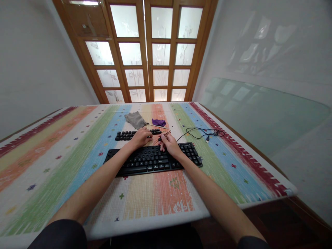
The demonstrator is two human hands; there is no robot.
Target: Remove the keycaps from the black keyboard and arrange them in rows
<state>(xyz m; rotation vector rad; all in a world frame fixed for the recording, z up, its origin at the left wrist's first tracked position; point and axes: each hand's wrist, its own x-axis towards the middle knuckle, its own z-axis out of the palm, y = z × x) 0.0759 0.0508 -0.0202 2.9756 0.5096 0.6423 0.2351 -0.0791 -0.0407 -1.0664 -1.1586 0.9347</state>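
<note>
A black keyboard (153, 159) lies across the striped mat (77, 155). Beyond it sits a row of loose black keycaps (124, 135). My left hand (141, 136) rests curled on that row, fingers bent over the keycaps near its middle. My right hand (169, 143) is above the keyboard's top edge, closed on a thin stick-like tool (164, 135) that points up and to the right. What the left fingers grip, if anything, is hidden.
A grey cloth (135, 119) and a small purple cloth (158, 122) lie farther back. The keyboard's black USB cable (204, 133) is coiled to the right. Wooden glass-paned doors (147, 52) stand behind the table.
</note>
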